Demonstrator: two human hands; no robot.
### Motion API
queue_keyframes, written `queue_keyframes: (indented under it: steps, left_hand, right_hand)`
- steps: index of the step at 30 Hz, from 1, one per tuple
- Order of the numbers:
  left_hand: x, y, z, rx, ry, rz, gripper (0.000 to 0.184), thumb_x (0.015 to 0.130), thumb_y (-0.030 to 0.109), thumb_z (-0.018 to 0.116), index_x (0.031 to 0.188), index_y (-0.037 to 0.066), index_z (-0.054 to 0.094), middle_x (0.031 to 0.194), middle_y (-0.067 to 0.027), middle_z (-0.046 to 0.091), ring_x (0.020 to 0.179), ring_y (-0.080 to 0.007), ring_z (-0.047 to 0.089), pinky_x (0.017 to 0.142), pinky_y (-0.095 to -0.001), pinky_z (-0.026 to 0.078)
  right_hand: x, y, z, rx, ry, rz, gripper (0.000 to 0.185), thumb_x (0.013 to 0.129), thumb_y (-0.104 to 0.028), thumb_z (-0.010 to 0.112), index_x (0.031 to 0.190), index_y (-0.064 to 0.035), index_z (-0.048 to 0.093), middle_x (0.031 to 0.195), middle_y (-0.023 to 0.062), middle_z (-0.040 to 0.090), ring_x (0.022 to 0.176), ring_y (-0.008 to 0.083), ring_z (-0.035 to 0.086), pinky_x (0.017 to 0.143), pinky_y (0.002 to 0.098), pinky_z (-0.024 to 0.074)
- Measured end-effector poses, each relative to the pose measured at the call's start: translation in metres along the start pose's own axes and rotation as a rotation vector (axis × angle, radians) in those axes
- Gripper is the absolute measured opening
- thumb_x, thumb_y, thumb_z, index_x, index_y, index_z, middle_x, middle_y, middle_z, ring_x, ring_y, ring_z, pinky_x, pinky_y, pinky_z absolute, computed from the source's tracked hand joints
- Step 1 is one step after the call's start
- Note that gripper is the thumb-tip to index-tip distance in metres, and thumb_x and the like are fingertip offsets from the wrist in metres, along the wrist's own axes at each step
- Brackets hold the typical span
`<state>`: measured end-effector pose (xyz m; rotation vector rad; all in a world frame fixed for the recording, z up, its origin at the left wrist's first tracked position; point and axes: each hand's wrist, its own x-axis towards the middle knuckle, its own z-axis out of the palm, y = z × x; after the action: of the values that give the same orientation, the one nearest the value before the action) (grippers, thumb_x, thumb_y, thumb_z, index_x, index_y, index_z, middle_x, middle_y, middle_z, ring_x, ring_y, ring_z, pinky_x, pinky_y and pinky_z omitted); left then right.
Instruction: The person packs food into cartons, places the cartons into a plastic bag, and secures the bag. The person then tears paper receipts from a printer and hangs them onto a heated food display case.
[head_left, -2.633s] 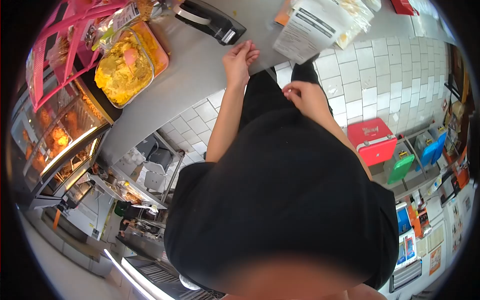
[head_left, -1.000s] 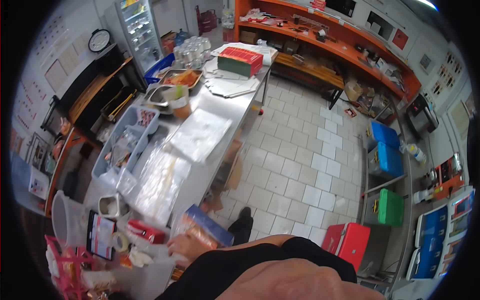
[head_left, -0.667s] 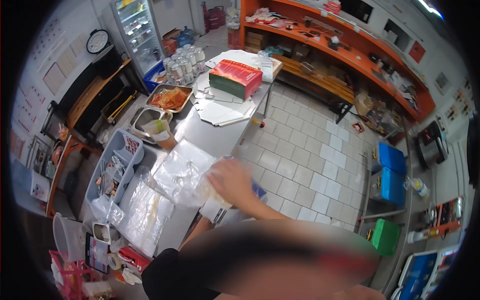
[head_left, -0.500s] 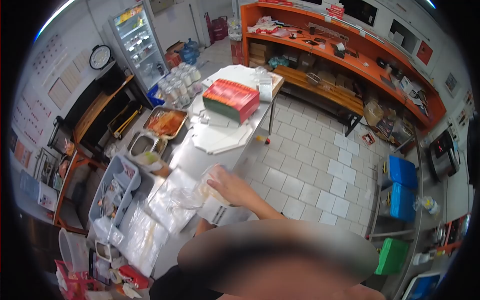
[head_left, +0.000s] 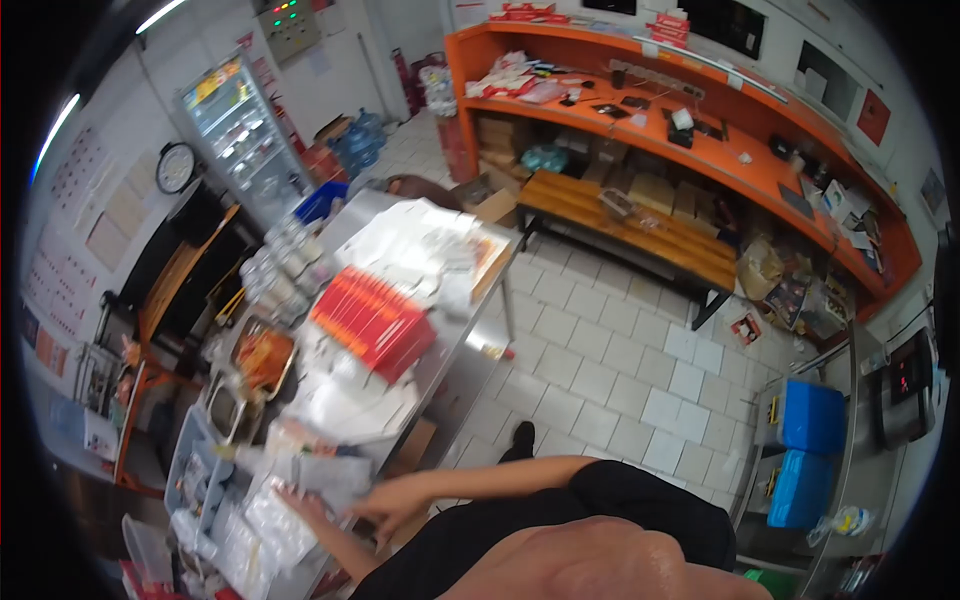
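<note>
1. Blue-grey plastic bin point(head_left: 197, 430), long with raised walls, stands on the smooth metal table point(head_left: 452, 322).
2. Shiny, wrinkled clear plastic sheets point(head_left: 270, 535) lie beside the bin.
3. Left hand point(head_left: 308, 508) touches these sheets, its fingers slightly spread.
4. A pale, soft wrapper point(head_left: 335, 480), blurred, lies between the hands.
5. Red box-shaped stack point(head_left: 372, 322) rests farther along.
6. Right hand point(head_left: 393, 507) is bent near the wrapper; I cannot tell whether it pinches.

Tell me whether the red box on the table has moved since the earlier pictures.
No. The view shifted, but judged against the table, the red box keeps its place on the white cardboard.
</note>
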<state>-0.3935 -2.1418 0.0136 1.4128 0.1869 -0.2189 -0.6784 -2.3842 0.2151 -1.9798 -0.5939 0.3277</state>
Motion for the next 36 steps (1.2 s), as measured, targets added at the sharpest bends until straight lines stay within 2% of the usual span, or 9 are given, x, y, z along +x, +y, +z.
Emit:
queue_keyframes:
  steps: [4, 7, 8, 9, 12, 17, 20, 27, 36]
  left_hand:
    - [-0.091, 0.045, 0.109, 0.218, 0.451, 0.575, 0.05, 0.088, 0.033, 0.052, 0.125, 0.0, 0.047, 0.121, -0.0147, 0.05, 0.106, -0.0304, 0.05, 0.092, -0.04, 0.041]
    - [-0.163, 0.103, 0.3, 0.225, 0.587, 0.824, 0.045, 0.085, 0.023, 0.06, 0.121, -0.001, 0.049, 0.118, -0.0179, 0.052, 0.105, -0.03, 0.051, 0.092, -0.0378, 0.041]
    - [-0.192, 0.122, 0.375, 0.155, 0.509, 0.83, 0.043, 0.084, 0.02, 0.063, 0.12, -0.002, 0.05, 0.117, -0.019, 0.052, 0.105, -0.0298, 0.051, 0.091, -0.037, 0.041]
    - [-0.184, 0.112, 0.434, 0.033, 0.323, 1.162, 0.035, 0.086, 0.016, 0.061, 0.114, -0.004, 0.052, 0.113, -0.0194, 0.053, 0.104, -0.0283, 0.051, 0.092, -0.0371, 0.041]
    - [-0.225, 0.076, 0.63, 0.148, -0.155, 1.152, 0.037, 0.088, 0.008, 0.055, 0.121, -0.003, 0.044, 0.117, -0.0137, 0.048, 0.109, -0.0252, 0.046, 0.096, -0.0353, 0.035]
    - [-0.412, -0.03, 0.87, 0.069, -1.186, 0.665, 0.042, 0.078, 0.006, 0.063, 0.117, 0.003, 0.045, 0.112, -0.009, 0.051, 0.103, -0.0201, 0.051, 0.089, -0.0338, 0.041]
    - [-0.501, -0.105, 0.922, 0.475, -1.504, 1.159, 0.052, 0.074, 0.01, 0.067, 0.12, 0.004, 0.044, 0.115, -0.015, 0.051, 0.105, -0.0308, 0.052, 0.09, -0.0379, 0.042]
    - [-0.526, -0.193, 0.985, 1.045, -1.824, 0.712, 0.061, 0.075, 0.028, 0.068, 0.126, 0.006, 0.042, 0.118, -0.0201, 0.05, 0.104, -0.0375, 0.052, 0.086, -0.0429, 0.045]
    - [-0.481, -0.276, 1.19, 1.314, -1.748, 0.826, 0.056, 0.073, 0.024, 0.07, 0.121, 0.004, 0.049, 0.111, -0.0217, 0.056, 0.103, -0.0356, 0.054, 0.087, -0.0394, 0.045]
  right_hand:
    - [-0.183, 0.192, 0.02, 0.288, 0.129, -0.004, 0.061, 0.09, -0.038, 0.05, 0.14, -0.0104, 0.028, 0.122, 0.0208, 0.054, 0.107, 0.0338, 0.055, 0.088, 0.0393, 0.0434]
    - [-0.382, 0.226, 0.025, -0.671, 0.478, 1.42, 0.044, 0.075, -0.043, 0.063, 0.106, -0.0117, 0.062, 0.102, 0.0188, 0.059, 0.101, 0.0336, 0.056, 0.088, 0.0534, 0.0409]
    - [-0.457, 0.215, 0.017, -0.47, 0.057, 1.494, 0.057, 0.071, -0.052, 0.064, 0.116, -0.016, 0.059, 0.11, 0.0186, 0.058, 0.106, 0.0336, 0.054, 0.088, 0.0582, 0.0388]
    - [-0.521, 0.185, 0.003, -0.046, 0.291, 1.567, 0.065, 0.07, -0.055, 0.064, 0.123, -0.0178, 0.054, 0.113, 0.0192, 0.058, 0.109, 0.0328, 0.054, 0.091, 0.0519, 0.0404]
    - [-0.678, 0.138, 0.007, 0.002, 1.25, 1.613, 0.059, 0.075, -0.042, 0.066, 0.122, -0.0091, 0.053, 0.101, 0.0183, 0.064, 0.091, 0.0289, 0.062, 0.081, 0.038, 0.0484]
    - [-0.834, 0.141, -0.002, -0.216, 2.254, 1.628, 0.035, 0.078, -0.025, 0.066, 0.107, -0.0061, 0.059, 0.081, 0.013, 0.066, 0.067, 0.0217, 0.063, 0.064, 0.0328, 0.0502]
    - [-0.943, 0.282, 0.029, 0.081, 2.094, 1.695, 0.033, 0.078, -0.024, 0.067, 0.105, -0.0066, 0.06, 0.076, 0.0082, 0.065, 0.064, 0.0167, 0.061, 0.06, 0.0312, 0.0488]
    - [-1.029, 0.413, -0.167, 0.35, 1.525, 1.002, 0.038, 0.076, -0.021, 0.071, 0.108, -0.0032, 0.059, 0.08, 0.0073, 0.065, 0.066, 0.0138, 0.06, 0.06, 0.0274, 0.0476]
    - [-1.206, 0.431, -0.509, -0.251, 1.857, 1.507, 0.064, 0.072, -0.033, 0.073, 0.126, -0.0109, 0.046, 0.126, 0.016, 0.047, 0.116, 0.0331, 0.045, 0.094, 0.0433, 0.0417]
